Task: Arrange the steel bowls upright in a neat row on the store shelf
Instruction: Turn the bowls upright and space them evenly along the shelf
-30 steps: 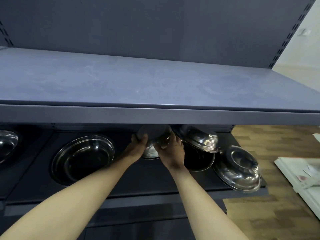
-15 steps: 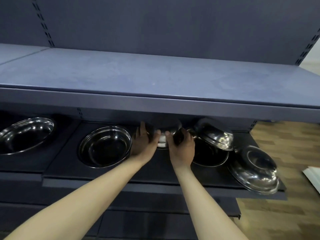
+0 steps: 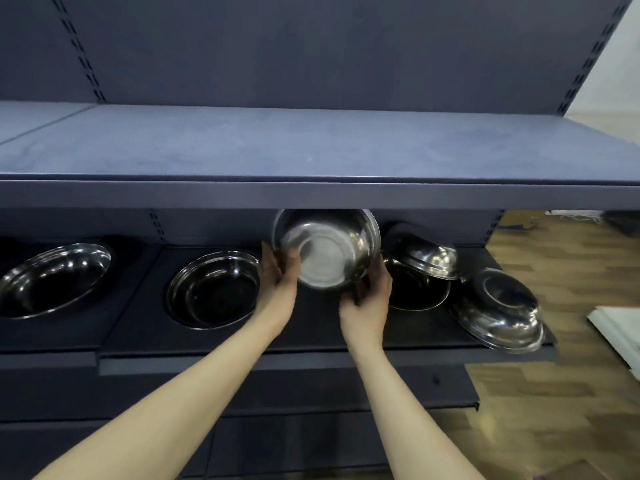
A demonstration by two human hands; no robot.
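Spanning the whole frame, blue-grey shelving [image 3: 311,46] with slotted uprights. Upper shelf [image 3: 311,147] crosses the middle of the frame, bare top, front lip overhanging the lower shelf [image 3: 311,327]. Wood floor [image 3: 571,427] at lower right, white object [image 3: 623,327] at the right edge, cut off.

Lower shelf, left to right:
- far-left bowl [image 3: 52,278], upright, at the left edge.
- second bowl [image 3: 213,289], upright, left of centre.
- held bowl [image 3: 325,251], centre, tipped on edge with its inside facing the camera, top rim hidden behind the upper shelf's lip. Whether its lower rim touches the shelf: cannot tell.
- tilted bowl [image 3: 422,254], base up, leaning on an upright dark bowl [image 3: 415,296] just right of the held one.
- overturned bowl [image 3: 498,310], base up, overhanging the front right corner.

Left hand [image 3: 278,289]: thumb inside the held bowl's left rim, fingers behind it, mostly hidden.
Right hand [image 3: 369,303]: fingers curled together round the bowl's lower right rim.
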